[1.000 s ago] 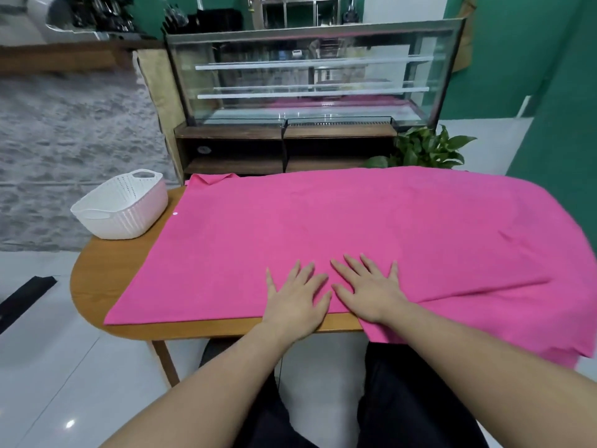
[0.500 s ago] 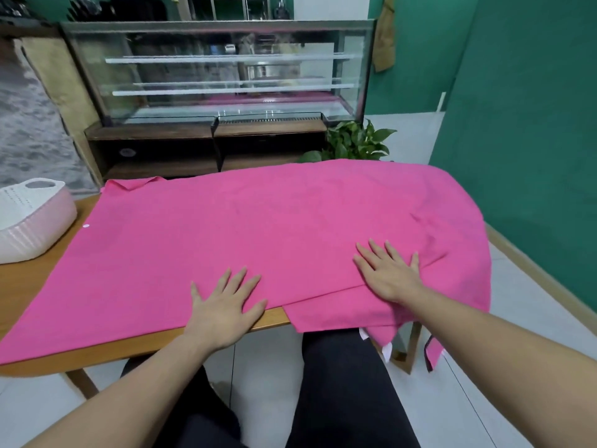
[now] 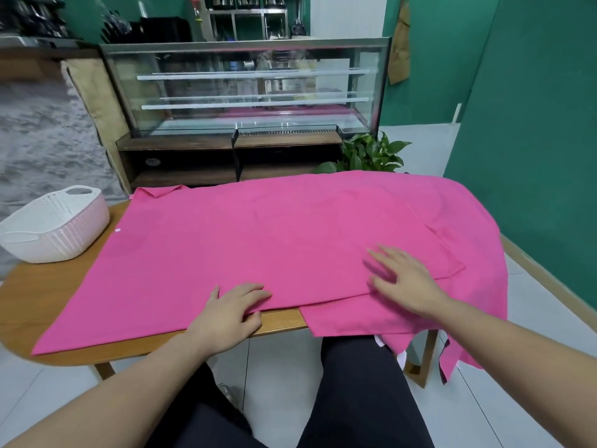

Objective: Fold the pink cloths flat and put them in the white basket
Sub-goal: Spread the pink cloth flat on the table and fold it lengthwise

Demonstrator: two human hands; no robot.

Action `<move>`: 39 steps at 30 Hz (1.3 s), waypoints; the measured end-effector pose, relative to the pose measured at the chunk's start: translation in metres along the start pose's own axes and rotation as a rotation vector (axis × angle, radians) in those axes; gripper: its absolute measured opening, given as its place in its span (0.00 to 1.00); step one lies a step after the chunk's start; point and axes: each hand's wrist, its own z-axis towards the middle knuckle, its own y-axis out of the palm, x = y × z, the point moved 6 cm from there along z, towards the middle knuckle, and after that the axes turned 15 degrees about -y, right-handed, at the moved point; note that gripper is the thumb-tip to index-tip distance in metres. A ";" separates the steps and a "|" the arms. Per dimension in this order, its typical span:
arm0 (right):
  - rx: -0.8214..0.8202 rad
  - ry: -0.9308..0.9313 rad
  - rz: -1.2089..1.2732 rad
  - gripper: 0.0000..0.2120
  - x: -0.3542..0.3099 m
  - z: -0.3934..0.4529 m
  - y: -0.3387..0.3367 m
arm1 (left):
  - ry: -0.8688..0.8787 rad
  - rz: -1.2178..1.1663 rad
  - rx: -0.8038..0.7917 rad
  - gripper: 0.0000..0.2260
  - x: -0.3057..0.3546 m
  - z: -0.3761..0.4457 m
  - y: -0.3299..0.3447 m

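Observation:
A large pink cloth [image 3: 258, 247] lies spread over the wooden table [image 3: 35, 302]. Under its right part a second pink layer [image 3: 352, 318] hangs off the table's near and right edges. My left hand [image 3: 229, 315] is at the cloth's near edge, fingers bent on top and thumb at the hem, pinching it. My right hand [image 3: 403, 282] rests flat on the cloth to the right, fingers spread and motion-blurred. The white basket [image 3: 55, 227] stands at the table's far left corner, beside the cloth, with nothing visible inside.
A glass display case [image 3: 245, 88] on a dark wooden stand is behind the table. A green potted plant [image 3: 371, 156] is at its right. A teal wall [image 3: 533, 124] runs along the right. My legs in dark trousers are under the table's near edge.
My left hand has gone from flat with spread fingers to bent fingers at the cloth's near edge. My right hand stays flat on the cloth to the right. The view has turned back left, showing more of the basket.

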 end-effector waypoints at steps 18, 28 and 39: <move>0.043 -0.006 -0.287 0.17 -0.026 0.036 -0.026 | -0.352 0.103 0.343 0.26 -0.095 -0.016 -0.064; 0.010 -0.359 -0.406 0.27 -0.057 0.024 -0.063 | -0.216 0.279 0.215 0.21 -0.095 -0.038 -0.084; -0.361 -0.306 -0.494 0.05 -0.050 0.017 -0.051 | -0.230 0.280 0.051 0.10 -0.091 -0.048 -0.079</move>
